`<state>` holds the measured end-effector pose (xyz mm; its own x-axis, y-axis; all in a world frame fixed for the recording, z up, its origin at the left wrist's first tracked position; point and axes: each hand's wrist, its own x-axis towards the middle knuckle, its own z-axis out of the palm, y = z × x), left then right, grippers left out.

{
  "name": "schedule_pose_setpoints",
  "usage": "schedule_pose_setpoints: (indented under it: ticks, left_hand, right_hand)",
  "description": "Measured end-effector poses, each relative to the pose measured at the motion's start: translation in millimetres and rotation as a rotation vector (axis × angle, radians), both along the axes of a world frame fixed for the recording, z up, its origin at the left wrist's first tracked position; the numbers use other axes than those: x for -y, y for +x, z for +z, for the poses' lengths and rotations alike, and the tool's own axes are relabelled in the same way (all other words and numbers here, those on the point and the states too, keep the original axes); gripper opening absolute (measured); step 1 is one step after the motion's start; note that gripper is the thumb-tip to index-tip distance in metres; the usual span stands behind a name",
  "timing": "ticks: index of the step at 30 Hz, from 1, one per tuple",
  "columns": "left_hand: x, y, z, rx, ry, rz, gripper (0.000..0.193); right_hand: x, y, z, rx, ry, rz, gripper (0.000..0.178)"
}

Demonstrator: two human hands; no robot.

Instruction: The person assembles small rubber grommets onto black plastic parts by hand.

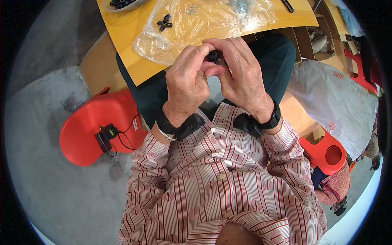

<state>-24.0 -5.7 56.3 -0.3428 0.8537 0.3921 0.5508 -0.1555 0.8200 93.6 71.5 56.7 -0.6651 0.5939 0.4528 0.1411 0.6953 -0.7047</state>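
Close to the table's near edge, my left hand [188, 77] and my right hand [243, 71] meet with their fingertips together. Between them they grip a small round black part [213, 56], partly covered by the fingers; its exact kind cannot be made out. Beyond the hands, a clear plastic sheet [153, 43] lies crumpled over the yellow table [122, 41]. Several small black cylindrical parts [165, 23] sit in a little cluster on the sheet. Farther back on it are small silvery pieces [192, 10], too small to name.
A clear bowl of dark parts [122, 5] stands at the far left of the table. A black slim tool [288, 5] lies far right. Red chairs [87, 130] flank me, the left one carrying black boxes with cables [105, 136]. Cardboard boxes [322, 36] and a white sack [335, 102] are at right.
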Motion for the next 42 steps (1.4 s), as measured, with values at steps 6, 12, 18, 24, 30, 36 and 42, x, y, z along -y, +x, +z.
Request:
schedule_pose_setpoints:
  ticks: [6,12,18,24,30,36,42]
  left_hand:
    - [5,-4,-5,0.456,-0.128,-0.083,0.022]
    - [13,-4,-18,1.269,-0.245,-0.318,0.028]
    - [17,-1,-52,1.592,-0.483,-0.41,0.033]
    - [18,3,-79,1.869,-0.608,-0.38,0.032]
    - [20,7,-79,1.919,-0.628,-0.442,0.027]
    - [17,14,-68,1.714,-0.711,-0.315,0.029]
    - [21,10,-74,1.56,-0.715,-0.415,0.024]
  right_hand:
    - [-8,8,0,0.065,-0.07,0.07,0.046]
    - [-14,31,-8,0.08,-0.074,0.023,0.041]
    - [-12,53,-27,0.152,-0.095,0.063,0.029]
    - [-4,63,-53,0.209,-0.263,0.043,0.026]
    - [-2,61,-59,0.17,-0.405,0.028,0.019]
    - [1,56,-59,0.159,-0.452,0.039,0.014]
    - [7,54,-64,0.173,-0.346,-0.035,0.016]
